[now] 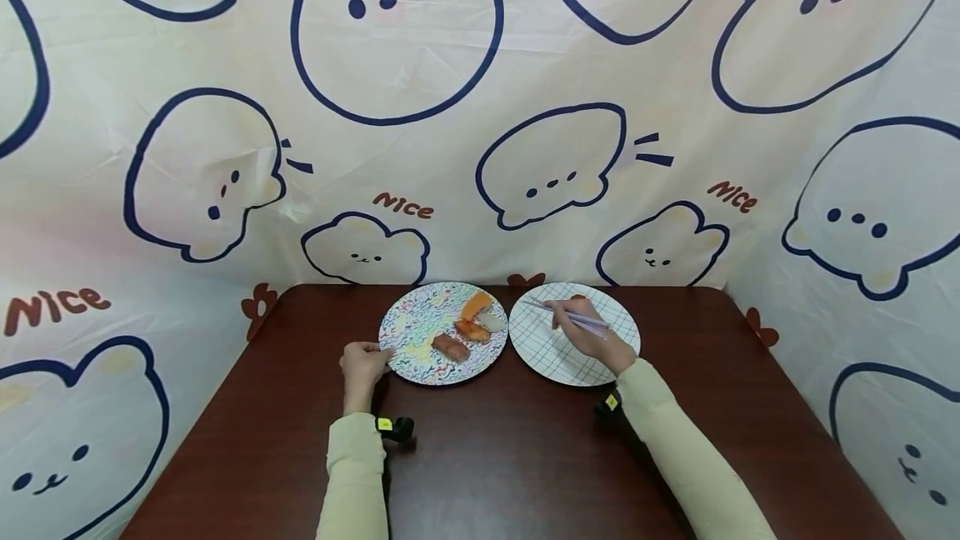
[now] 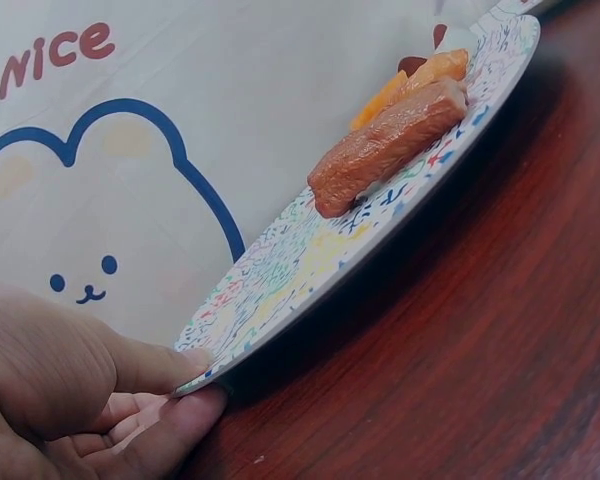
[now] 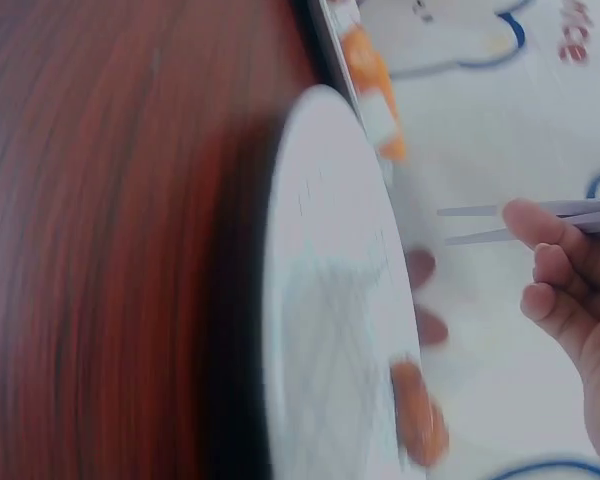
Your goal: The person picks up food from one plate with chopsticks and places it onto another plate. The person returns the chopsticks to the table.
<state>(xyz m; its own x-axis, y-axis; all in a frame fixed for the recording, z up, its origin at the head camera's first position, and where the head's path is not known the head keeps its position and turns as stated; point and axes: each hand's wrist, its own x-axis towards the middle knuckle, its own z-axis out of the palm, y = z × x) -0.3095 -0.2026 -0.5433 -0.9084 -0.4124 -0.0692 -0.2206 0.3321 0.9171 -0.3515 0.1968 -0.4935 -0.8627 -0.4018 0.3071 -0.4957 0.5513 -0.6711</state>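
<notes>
My left hand (image 1: pixel 363 363) pinches the left rim of a multicolour speckled plate (image 1: pixel 412 340), thumb above and fingers below in the left wrist view. On that plate lie a browned strip of meat (image 2: pixel 385 150), a curved orange piece (image 1: pixel 476 305), a glazed orange-brown piece (image 1: pixel 472 332) and a whitish piece (image 1: pixel 492 322). My right hand (image 1: pixel 588 340) holds a pair of pale purple chopsticks (image 3: pixel 480 238) over a white plate with a grid pattern (image 1: pixel 547 361). Their tips are apart with nothing between them. A brownish-orange food piece (image 3: pixel 418 412) sits on the grid plate, mostly behind the hand in the head view.
Both plates stand side by side near the back edge of a dark brown wooden table (image 1: pixel 480 457). A pale cloth (image 1: pixel 450 173) printed with bear outlines hangs right behind and along both sides.
</notes>
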